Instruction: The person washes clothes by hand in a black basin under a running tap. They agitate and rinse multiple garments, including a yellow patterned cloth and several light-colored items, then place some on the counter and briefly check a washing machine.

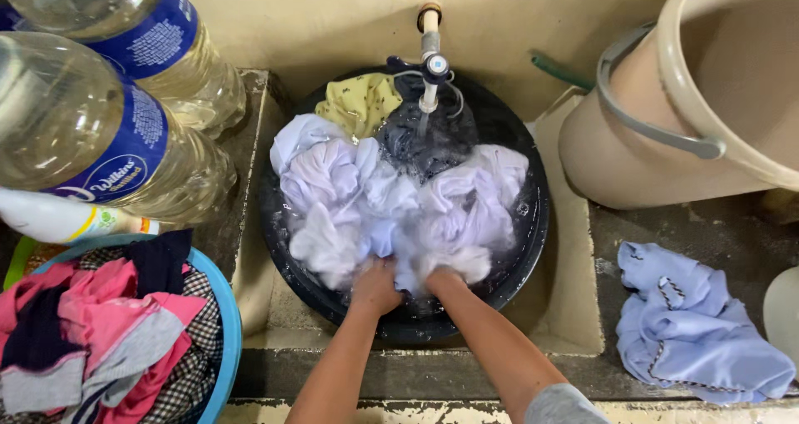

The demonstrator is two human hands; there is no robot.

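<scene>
A black round basin (537,224) sits in a concrete sink, full of water and wet clothes. Pale lavender-white garments (349,191) fill most of it, with a yellow patterned cloth (359,101) and a dark cloth (416,137) at the far side. My left hand (374,287) and my right hand (443,281) are pressed together at the near edge of the basin, both gripping a bunch of the white wet cloth (408,257). A tap (431,54) stands above the basin with water running from it.
Two large clear plastic bottles (100,133) stand at the left. A blue basket (229,324) with pink, grey and checked clothes sits at the lower left. A beige bucket (666,133) with a grey handle stands at the right. A light blue garment (691,328) lies on the ledge.
</scene>
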